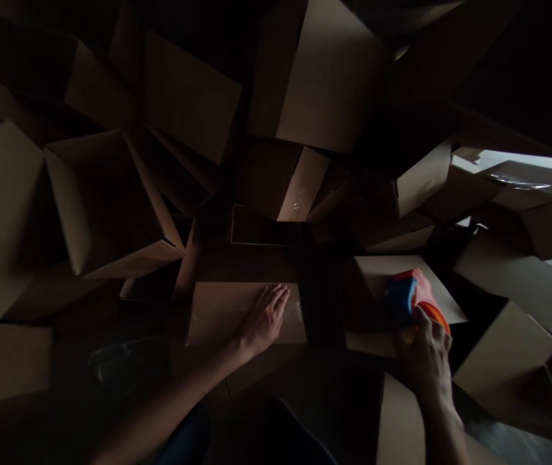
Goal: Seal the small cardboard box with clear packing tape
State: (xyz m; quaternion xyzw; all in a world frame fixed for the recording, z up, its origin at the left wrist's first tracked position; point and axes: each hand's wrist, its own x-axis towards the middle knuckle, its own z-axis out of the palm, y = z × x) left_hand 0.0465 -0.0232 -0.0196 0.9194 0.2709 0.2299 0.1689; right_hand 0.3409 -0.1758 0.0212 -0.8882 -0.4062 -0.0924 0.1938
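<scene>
the left hand [262,321] lies palm down, fingers straight and close together, flat on the top of a closed cardboard box [217,311] in the low middle of the view, just in front of the person. a shiny strip of clear tape [296,314] catches the light at the box's right edge, beside the fingertips. the right hand [427,356] is curled tight around the handle of a tape dispenser [412,296], which sits right of the box, over a pale flap [377,271] of a neighbouring carton. the dispenser has a red-orange body with a blue part on its left side, and it is the only bright colour in the dim scene. a small faint mark shows on an upright carton [299,194] behind the box, too dark and small to read. plain brown cartons [111,200], open and tilted at many angles, are piled all around, and a lit one [522,177] at the right edge has glossy tape across its top.
</scene>
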